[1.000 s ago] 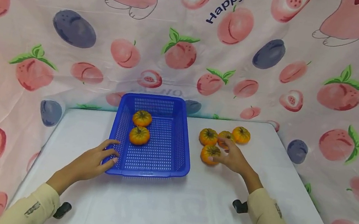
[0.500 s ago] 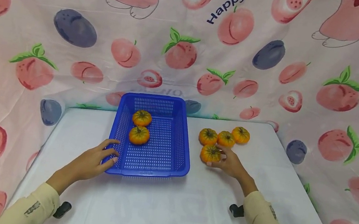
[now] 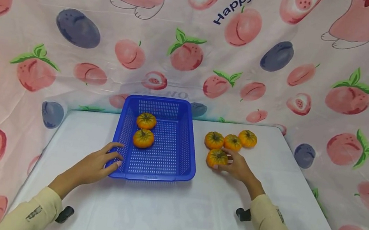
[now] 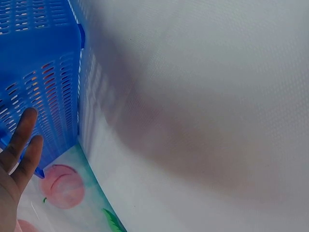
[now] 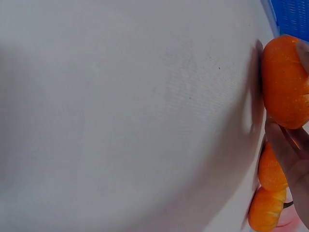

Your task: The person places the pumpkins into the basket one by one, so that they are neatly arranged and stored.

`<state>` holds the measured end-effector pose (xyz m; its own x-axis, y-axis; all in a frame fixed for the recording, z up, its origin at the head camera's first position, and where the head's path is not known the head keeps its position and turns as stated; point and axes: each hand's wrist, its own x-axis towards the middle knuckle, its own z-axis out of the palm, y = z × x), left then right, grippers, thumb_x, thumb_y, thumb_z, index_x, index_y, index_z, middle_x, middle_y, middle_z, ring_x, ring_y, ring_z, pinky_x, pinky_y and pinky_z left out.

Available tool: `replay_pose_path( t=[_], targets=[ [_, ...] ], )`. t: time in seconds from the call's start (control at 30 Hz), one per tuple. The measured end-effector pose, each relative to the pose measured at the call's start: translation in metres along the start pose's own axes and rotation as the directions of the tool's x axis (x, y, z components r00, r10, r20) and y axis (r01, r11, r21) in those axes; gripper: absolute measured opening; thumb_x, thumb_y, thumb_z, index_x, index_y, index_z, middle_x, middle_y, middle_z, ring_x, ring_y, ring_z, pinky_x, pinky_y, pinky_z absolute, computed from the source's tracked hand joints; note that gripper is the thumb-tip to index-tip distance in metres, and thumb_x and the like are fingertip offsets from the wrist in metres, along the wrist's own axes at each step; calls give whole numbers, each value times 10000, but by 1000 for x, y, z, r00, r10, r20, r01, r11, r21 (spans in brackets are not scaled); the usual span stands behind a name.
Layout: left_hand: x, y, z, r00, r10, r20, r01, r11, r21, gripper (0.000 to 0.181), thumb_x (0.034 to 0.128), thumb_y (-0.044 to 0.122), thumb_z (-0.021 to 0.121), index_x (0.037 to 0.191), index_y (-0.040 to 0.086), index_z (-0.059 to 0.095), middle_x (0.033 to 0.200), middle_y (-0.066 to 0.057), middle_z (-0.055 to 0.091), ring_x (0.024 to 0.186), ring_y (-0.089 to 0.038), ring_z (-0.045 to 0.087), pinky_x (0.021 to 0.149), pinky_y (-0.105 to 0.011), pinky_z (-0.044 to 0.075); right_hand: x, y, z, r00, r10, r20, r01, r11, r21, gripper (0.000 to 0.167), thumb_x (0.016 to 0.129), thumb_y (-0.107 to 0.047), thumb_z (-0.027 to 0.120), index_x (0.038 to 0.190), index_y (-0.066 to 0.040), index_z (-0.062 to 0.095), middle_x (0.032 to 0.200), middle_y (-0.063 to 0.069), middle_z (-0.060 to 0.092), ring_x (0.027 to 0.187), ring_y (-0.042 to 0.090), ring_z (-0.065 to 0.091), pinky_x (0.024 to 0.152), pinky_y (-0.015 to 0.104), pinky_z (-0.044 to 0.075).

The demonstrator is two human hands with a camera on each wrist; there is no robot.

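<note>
My right hand (image 3: 238, 169) grips a small orange pumpkin (image 3: 216, 159) with greenish streaks on top, thumb at its near side and fingers at its far side. In the right wrist view this pumpkin (image 5: 287, 82) sits at the right edge, on or just above the table. Behind it in the head view are three more small pumpkins (image 3: 233, 142). My left hand (image 3: 94, 164) rests at the left rim of a blue plastic basket (image 3: 175, 176), its fingers loosely spread over the edge. Two small pumpkins (image 3: 143, 138) lie inside the basket, toward its left side.
The white tabletop (image 3: 155, 221) carries all this, with a fruit-print cloth (image 3: 230, 94) hanging behind and at both sides. Dark stubby pieces (image 3: 65, 214) stick out beside both sleeves.
My right hand has moved slightly down and left, and its fingers have closed round the nearest pumpkin. The left hand and the basket have stayed in place.
</note>
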<state>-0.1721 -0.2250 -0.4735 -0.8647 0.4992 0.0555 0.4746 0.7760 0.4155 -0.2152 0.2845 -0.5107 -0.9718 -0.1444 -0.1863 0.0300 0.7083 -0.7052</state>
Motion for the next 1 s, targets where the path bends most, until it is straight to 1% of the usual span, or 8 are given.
replay_pose_path(
  t=[0.2,0.37,0.5,0.67,0.93,1.0],
  targets=[
    [0,0,1,1000,0,-3,0,1000,1,305,1003,324,561,1201,133,693,1532,-132,411,1286,-455,549,982,-588,522,-5,-8,-9,1000,-3,-7,3,1000,2,776,834,-315,829,1476,-81,462,1460,186,510,1255,394,547,1027,510,520],
    [-1,0,1,1000,-9,-2,9,1000,-7,304,1006,330,560,1195,135,695,1538,-121,410,1296,-447,544,1003,-595,506,-8,-11,-17,1000,-28,-14,28,1000,-10,753,856,-327,808,1470,-63,463,1473,192,501,1254,418,546,1031,544,505],
    [-1,2,0,1000,-13,-2,13,1000,-13,291,1007,322,560,1190,140,694,1540,-122,411,1305,-451,534,1013,-604,495,-10,-14,-23,999,-49,-18,49,999,-9,740,860,-293,807,1479,-78,462,1491,199,480,1271,433,538,1048,565,485],
    [-1,3,-2,1000,-23,8,23,1000,-11,289,1005,315,566,1201,144,692,1543,-122,408,1315,-453,524,1017,-600,494,-10,-17,-30,998,-63,-29,62,998,-20,740,856,-297,811,1484,-107,469,1500,191,470,1271,444,537,1042,576,486],
    [-1,1,-1,1000,-21,8,21,1000,-11,298,1003,324,566,1202,142,693,1544,-124,408,1303,-456,535,1006,-604,500,-9,-27,-43,992,-121,-44,121,993,10,701,859,-243,810,1460,-85,485,1494,187,458,1253,444,550,1040,566,492],
    [-1,1,-1,1000,-18,8,18,1000,-11,299,1005,326,564,1203,141,692,1546,-121,405,1306,-453,533,1010,-602,498,-9,-29,-46,990,-137,-47,137,990,13,699,857,-255,812,1455,-86,491,1484,179,469,1248,439,552,1045,571,486]
  ],
)
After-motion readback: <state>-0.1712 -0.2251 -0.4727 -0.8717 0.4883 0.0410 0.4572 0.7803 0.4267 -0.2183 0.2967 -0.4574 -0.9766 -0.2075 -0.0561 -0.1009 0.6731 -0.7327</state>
